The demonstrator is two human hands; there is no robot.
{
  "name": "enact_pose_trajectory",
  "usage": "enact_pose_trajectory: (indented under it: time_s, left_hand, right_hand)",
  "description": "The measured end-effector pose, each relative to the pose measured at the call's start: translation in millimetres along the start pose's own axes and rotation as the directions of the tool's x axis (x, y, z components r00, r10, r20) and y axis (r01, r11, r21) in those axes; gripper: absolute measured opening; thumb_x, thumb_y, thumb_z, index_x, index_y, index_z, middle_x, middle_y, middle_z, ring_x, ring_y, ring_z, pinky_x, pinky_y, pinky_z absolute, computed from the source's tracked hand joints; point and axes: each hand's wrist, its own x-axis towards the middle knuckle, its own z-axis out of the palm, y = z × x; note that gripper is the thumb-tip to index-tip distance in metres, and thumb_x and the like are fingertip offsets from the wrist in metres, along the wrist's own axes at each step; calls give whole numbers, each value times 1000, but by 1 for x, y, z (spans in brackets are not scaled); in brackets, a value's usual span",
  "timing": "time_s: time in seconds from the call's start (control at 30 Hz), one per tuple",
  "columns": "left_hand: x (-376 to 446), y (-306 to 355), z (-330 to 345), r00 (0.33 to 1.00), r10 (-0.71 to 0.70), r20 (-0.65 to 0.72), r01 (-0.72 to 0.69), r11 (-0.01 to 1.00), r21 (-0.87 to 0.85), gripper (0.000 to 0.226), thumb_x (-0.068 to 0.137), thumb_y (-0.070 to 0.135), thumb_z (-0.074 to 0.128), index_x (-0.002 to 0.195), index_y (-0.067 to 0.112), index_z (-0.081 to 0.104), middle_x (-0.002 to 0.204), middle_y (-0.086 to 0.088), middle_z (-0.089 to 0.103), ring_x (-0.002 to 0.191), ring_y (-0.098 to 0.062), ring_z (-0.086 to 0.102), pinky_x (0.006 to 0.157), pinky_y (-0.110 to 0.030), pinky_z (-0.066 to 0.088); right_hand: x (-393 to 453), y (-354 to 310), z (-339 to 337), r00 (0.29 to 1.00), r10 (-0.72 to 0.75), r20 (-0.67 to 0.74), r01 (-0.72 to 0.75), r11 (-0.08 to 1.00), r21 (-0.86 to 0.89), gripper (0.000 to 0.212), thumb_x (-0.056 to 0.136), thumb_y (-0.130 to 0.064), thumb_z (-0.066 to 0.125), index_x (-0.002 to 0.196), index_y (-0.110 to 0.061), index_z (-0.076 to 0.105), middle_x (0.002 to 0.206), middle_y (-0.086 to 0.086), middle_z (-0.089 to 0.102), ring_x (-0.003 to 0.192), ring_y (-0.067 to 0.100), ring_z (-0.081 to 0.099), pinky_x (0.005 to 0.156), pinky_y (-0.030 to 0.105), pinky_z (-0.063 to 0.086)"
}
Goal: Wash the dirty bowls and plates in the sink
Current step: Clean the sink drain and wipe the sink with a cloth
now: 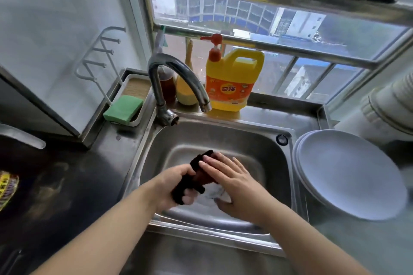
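Note:
Both hands are down in the steel sink (225,128). My left hand (173,182) grips a dark brown cloth (197,173) from the left, its fingers curled round the lower end. My right hand (233,182) lies across the cloth's right side with straight fingers. A small white patch (221,194) shows under that palm; I cannot tell what it is. A stack of white plates (348,174) rests on the counter right of the sink, apart from both hands. No water runs from the faucet (178,71).
A yellow detergent bottle (231,82) with a red pump stands on the ledge behind the sink, next to two other bottles. A green sponge (123,109) lies in a tray at the back left. Dark steel counter (67,174) spreads to the left.

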Motion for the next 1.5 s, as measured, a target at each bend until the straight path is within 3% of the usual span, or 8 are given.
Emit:
enact_pose_trajectory:
  time_s: [0.17, 0.33, 0.47, 0.6, 0.77, 0.97, 1.23, 1.5]
  left_hand:
    - [-1, 20, 7, 999, -1, 43, -19, 883, 469, 20, 93, 22, 41, 83, 5, 45, 47, 1, 46, 38, -9, 29, 38, -19, 20]
    - [3, 23, -2, 956, 263, 131, -180, 174, 968, 35, 81, 51, 67, 96, 23, 54, 86, 4, 67, 76, -11, 65, 72, -33, 55]
    - [4, 17, -9, 900, 319, 296, -317, 15, 948, 27, 83, 46, 67, 92, 31, 46, 91, 2, 66, 80, -13, 62, 76, -33, 52]
    - [16, 15, -15, 867, 433, 246, -396, 300, 868, 19, 93, 40, 56, 92, 21, 60, 84, -4, 68, 73, -16, 67, 68, -34, 56]
    - [20, 25, -16, 973, 221, 71, -229, 856, 464, 36, 95, 41, 48, 93, 6, 55, 64, -7, 48, 41, -10, 33, 37, -19, 27]
    - [11, 42, -3, 971, 20, 238, -150, 825, 545, 15, 80, -4, 55, 81, 8, 45, 57, 0, 41, 45, -9, 30, 38, -17, 23]
    - [22, 47, 18, 978, 203, 43, -83, 190, 978, 8, 72, 4, 58, 71, 11, 54, 62, -1, 53, 53, -17, 49, 46, -24, 39]
    - [36, 33, 3, 765, 447, 464, -194, -527, 828, 32, 86, 21, 58, 111, 7, 45, 90, -9, 68, 79, -29, 67, 56, -31, 39]
  right_hand:
    - [21, -2, -6, 999, 35, -29, -31, 992, 120, 53, 93, -26, 58, 142, -18, 39, 137, 2, 51, 118, 23, 54, 98, 37, 45]
    - [39, 3, -30, 946, 171, 276, -210, 971, 118, 21, 90, -28, 60, 108, -16, 60, 99, 2, 64, 89, 19, 60, 81, 36, 49]
    - [43, 14, -39, 799, 278, 534, -537, 728, 425, 16, 84, -28, 70, 93, -15, 69, 66, -8, 62, 58, 7, 55, 57, 23, 45]
    - [41, 19, -28, 806, 344, 481, -589, 385, 711, 24, 85, -21, 70, 107, -13, 70, 80, -3, 70, 68, 6, 62, 58, 18, 47]
    - [30, 5, -14, 954, 272, -125, -234, 938, 256, 81, 81, -33, 71, 149, -31, 26, 148, -7, 29, 138, 12, 25, 115, 33, 25]
    - [41, -4, -5, 991, 26, -128, -34, 998, -60, 92, 71, -36, 79, 144, -3, 32, 139, 14, 45, 127, 32, 44, 108, 36, 33]
    - [60, -4, -21, 987, 160, 2, -159, 983, -87, 32, 84, -25, 64, 107, -6, 52, 98, 11, 63, 85, 31, 62, 74, 37, 50]
    - [66, 3, -31, 846, 342, 409, -465, 849, 252, 3, 81, -18, 66, 81, -16, 64, 70, -5, 60, 62, 12, 56, 55, 21, 44]
